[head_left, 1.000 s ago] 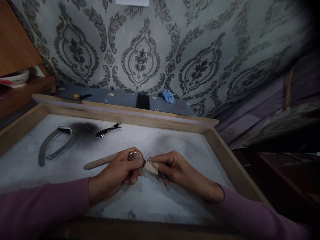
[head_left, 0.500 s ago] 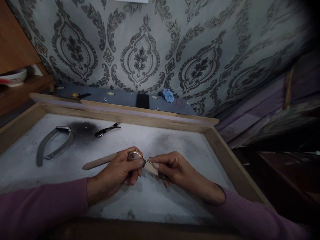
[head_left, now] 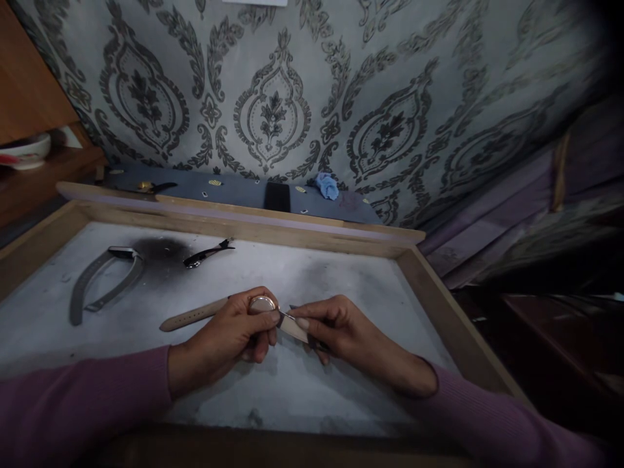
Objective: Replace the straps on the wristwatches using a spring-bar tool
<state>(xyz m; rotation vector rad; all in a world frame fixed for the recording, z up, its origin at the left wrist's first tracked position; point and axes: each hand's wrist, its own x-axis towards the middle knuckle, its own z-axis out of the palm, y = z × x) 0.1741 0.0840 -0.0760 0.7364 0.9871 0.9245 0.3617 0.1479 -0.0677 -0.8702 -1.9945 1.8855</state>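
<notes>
My left hand [head_left: 231, 335] is closed around a wristwatch [head_left: 262, 304], its round case tilted up between thumb and fingers. One beige strap half [head_left: 192, 314] sticks out to the left; the other strap half [head_left: 294, 330] runs right, under my right hand [head_left: 338, 328]. That hand pinches a thin metal tool [head_left: 287, 315], its tip against the strap end beside the case. Whether the tip touches a pin there is too small to tell. My right fingers hide most of the tool and partly cover the strap.
A grey-strapped watch [head_left: 104, 279] and a dark-strapped watch [head_left: 207, 253] lie on the white surface of a wood-rimmed tray [head_left: 414, 260]. Behind the rim are a black phone-like slab [head_left: 277, 196] and a crumpled blue cloth [head_left: 326, 186]. A bowl [head_left: 29, 153] stands on the left shelf.
</notes>
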